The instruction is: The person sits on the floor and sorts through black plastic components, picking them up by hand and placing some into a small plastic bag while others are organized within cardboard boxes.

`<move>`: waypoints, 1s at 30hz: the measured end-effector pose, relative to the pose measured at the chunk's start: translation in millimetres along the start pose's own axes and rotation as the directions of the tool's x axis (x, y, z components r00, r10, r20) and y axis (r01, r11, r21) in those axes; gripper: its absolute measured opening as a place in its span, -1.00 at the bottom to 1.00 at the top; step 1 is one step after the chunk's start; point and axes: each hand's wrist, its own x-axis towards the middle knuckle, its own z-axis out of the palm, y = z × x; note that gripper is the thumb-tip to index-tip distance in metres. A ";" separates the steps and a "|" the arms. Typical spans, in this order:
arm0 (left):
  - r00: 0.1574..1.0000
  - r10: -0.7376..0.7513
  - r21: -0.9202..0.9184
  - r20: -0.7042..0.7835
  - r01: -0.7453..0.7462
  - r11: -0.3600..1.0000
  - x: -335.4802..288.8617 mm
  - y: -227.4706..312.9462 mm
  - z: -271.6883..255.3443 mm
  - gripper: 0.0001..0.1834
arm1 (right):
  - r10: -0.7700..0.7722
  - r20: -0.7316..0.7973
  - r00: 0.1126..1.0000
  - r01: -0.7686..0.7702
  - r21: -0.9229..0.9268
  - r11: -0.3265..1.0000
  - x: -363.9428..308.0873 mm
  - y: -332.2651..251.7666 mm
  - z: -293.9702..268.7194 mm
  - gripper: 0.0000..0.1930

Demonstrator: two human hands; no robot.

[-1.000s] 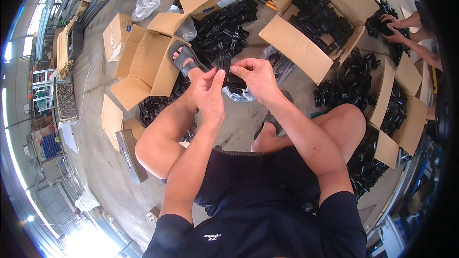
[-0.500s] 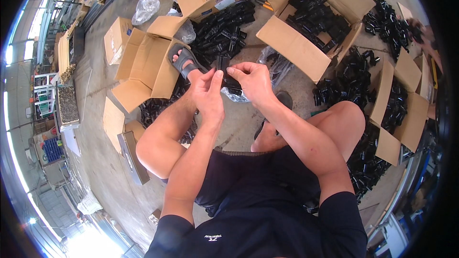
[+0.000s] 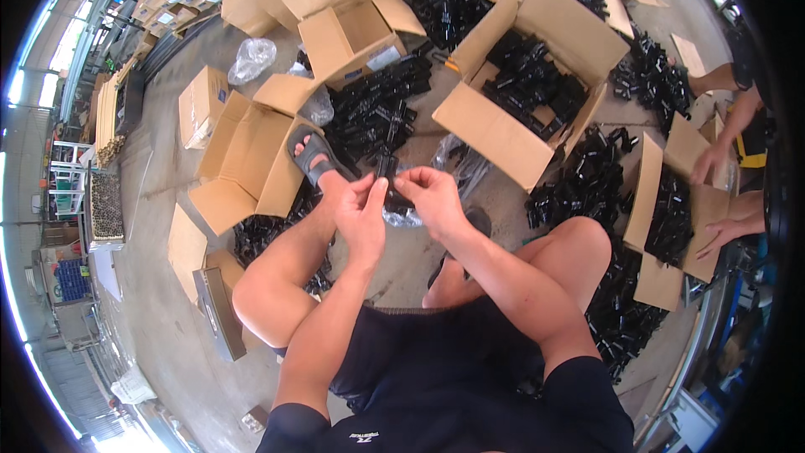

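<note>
Between my two hands is a short black plastic piece [image 3: 386, 166], glossy and tube-like, standing roughly upright. My left hand [image 3: 360, 216] grips it from the left, with the thumb along its near side. Thumb and forefinger of my right hand [image 3: 434, 198] are pinched together at its right side; the fingertips partly hide its lower end. Just beyond the hands lies a heap of similar black pieces [image 3: 369, 109], and below the piece some clear plastic wrap [image 3: 404, 216] shows on the floor.
An open carton [image 3: 495, 130] of black parts stands ahead right, an empty open carton [image 3: 225, 155] at left. More black parts [image 3: 587, 180] lie beside my right knee. At far right, another person's hands [image 3: 714, 164] are at a smaller carton [image 3: 646, 193].
The whole view has shifted, so my hands sit lower in the picture. Both still hold the black piece in much the same grip. The other person's hands now show at the right-hand carton.
</note>
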 end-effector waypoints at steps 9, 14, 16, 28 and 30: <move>1.000 0.030 -0.018 0.005 -0.030 0.999 0.2 6.8 5.4 -0.80 | 0.026 0.007 1.000 -0.024 -0.168 0.985 -6.5 -15.6 0.9 -0.84; 0.999 0.042 -0.054 0.029 -0.040 0.998 3.0 7.6 4.7 -0.77 | -0.046 0.036 0.998 0.053 -0.218 0.975 -9.2 -20.6 -0.3 -0.80; 0.998 0.050 -0.046 0.035 -0.048 0.998 0.1 9.0 5.8 -0.78 | -0.104 0.040 0.994 0.110 -0.218 0.970 -12.0 -21.7 -3.9 -0.78; 0.998 0.058 -0.148 -0.008 -0.058 0.987 -4.2 7.4 8.7 -0.82 | -0.116 0.050 0.992 0.115 0.010 0.993 -13.8 -13.2 -4.0 -0.88; 0.998 0.054 -0.144 -0.011 -0.055 0.988 -4.4 7.4 6.5 -0.82 | -0.110 0.068 0.992 0.106 0.055 0.993 -17.4 -14.4 -1.2 -0.89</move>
